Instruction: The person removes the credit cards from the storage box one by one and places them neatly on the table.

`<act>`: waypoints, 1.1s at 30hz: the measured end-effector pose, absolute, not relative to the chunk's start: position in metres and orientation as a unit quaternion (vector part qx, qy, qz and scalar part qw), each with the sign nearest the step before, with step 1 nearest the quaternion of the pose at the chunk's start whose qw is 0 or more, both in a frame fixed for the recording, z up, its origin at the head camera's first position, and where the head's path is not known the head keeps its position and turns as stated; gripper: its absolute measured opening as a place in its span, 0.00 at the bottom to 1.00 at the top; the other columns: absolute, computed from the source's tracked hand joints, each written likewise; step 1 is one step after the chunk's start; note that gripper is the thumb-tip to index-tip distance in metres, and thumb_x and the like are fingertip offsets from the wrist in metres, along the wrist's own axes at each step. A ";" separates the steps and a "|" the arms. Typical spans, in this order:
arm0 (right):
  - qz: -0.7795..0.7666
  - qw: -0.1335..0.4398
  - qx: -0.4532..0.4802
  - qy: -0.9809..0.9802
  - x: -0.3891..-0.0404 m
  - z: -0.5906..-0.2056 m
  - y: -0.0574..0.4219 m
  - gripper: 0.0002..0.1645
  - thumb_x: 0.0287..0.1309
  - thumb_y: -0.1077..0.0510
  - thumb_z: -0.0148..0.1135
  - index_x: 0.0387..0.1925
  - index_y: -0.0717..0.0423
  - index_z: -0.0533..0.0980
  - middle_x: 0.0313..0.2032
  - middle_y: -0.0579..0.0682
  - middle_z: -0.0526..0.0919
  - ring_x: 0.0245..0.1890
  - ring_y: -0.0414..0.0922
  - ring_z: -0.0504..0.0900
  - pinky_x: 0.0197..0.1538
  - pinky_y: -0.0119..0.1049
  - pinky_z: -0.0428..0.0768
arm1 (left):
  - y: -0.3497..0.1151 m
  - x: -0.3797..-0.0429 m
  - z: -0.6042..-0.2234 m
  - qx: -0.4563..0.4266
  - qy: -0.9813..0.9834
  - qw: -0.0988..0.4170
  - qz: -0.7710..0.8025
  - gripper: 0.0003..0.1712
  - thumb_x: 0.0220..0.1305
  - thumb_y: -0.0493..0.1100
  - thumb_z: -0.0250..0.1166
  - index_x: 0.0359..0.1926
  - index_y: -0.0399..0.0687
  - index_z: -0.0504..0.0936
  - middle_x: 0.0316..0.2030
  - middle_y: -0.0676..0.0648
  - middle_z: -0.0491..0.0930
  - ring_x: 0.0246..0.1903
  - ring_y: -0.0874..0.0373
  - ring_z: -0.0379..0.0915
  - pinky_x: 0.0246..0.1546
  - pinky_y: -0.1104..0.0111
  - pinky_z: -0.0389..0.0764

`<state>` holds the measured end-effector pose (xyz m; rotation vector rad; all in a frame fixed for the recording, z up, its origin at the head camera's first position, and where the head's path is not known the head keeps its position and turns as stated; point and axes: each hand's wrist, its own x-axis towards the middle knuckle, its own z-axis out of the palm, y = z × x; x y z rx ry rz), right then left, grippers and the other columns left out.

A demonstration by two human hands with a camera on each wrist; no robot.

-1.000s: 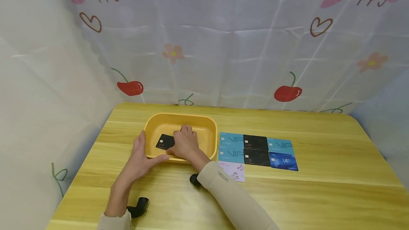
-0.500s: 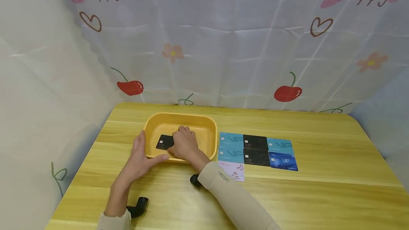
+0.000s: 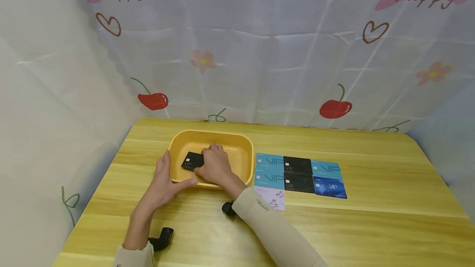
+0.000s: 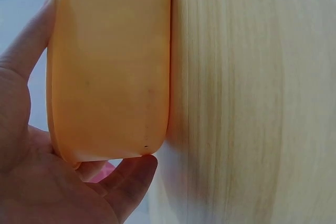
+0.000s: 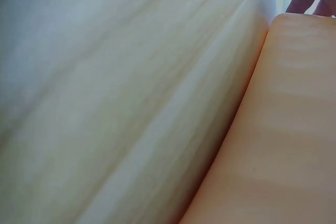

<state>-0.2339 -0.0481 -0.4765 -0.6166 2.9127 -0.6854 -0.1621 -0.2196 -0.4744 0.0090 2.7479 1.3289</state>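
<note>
A yellow plastic box (image 3: 246, 168) stands on the wooden table. My left hand (image 3: 161, 184) holds its near left corner, thumb along the front side and fingers around the left end. In the left wrist view these fingers (image 4: 131, 179) press on the end wall of the box. My right hand (image 3: 215, 166) reaches over the front rim into the box and grips a black VIP card (image 3: 192, 160) by its right part. The card's right part and my fingertips are hidden by the hand. Only the outer wall of the box (image 5: 294, 129) shows in the right wrist view.
To the right of the box lie several cards in rows: light blue cards (image 3: 270, 179), black cards (image 3: 298, 182), a dark blue card (image 3: 330, 186) and a pink card (image 3: 272, 199), partly behind the right sleeve. Black wrist devices (image 3: 162, 239) sit at both wrists. A printed curtain backs the table.
The black card has risen slightly and its tilt has altered, with the right hand still on it. The left hand stays on the box. The head view has shifted a little.
</note>
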 end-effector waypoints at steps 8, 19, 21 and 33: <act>-0.289 0.043 -0.214 0.932 -0.235 -0.474 -0.044 0.30 0.50 0.49 0.73 0.53 0.60 0.80 0.47 0.53 0.74 0.46 0.49 0.67 0.49 0.39 0.69 | -0.219 -0.162 -0.473 0.003 0.898 0.045 0.437 0.75 0.54 0.61 0.74 0.76 0.35 0.27 0.73 0.30 0.33 0.71 0.33 0.38 0.66 0.40 0.51; -0.339 0.056 -0.217 0.913 -0.236 -0.472 -0.038 0.30 0.48 0.51 0.75 0.52 0.61 0.80 0.44 0.51 0.73 0.46 0.48 0.67 0.46 0.34 0.69 | -0.217 -0.163 -0.475 0.000 0.898 0.046 0.437 0.74 0.53 0.61 0.74 0.76 0.34 0.28 0.73 0.30 0.35 0.71 0.33 0.40 0.66 0.41 0.52; -0.347 0.058 -0.217 0.911 -0.236 -0.471 -0.036 0.30 0.48 0.51 0.75 0.52 0.60 0.80 0.44 0.51 0.73 0.46 0.48 0.67 0.46 0.34 0.69 | -0.217 -0.163 -0.475 0.001 0.898 0.046 0.438 0.74 0.54 0.61 0.74 0.76 0.34 0.28 0.73 0.30 0.35 0.71 0.33 0.40 0.66 0.41 0.52; -0.382 0.062 -0.235 0.892 -0.233 -0.466 -0.019 0.28 0.48 0.52 0.75 0.50 0.60 0.81 0.41 0.50 0.72 0.44 0.47 0.67 0.45 0.37 0.70 | -0.219 -0.163 -0.473 0.003 0.899 0.048 0.435 0.75 0.53 0.61 0.74 0.75 0.34 0.28 0.73 0.29 0.35 0.71 0.33 0.40 0.66 0.40 0.52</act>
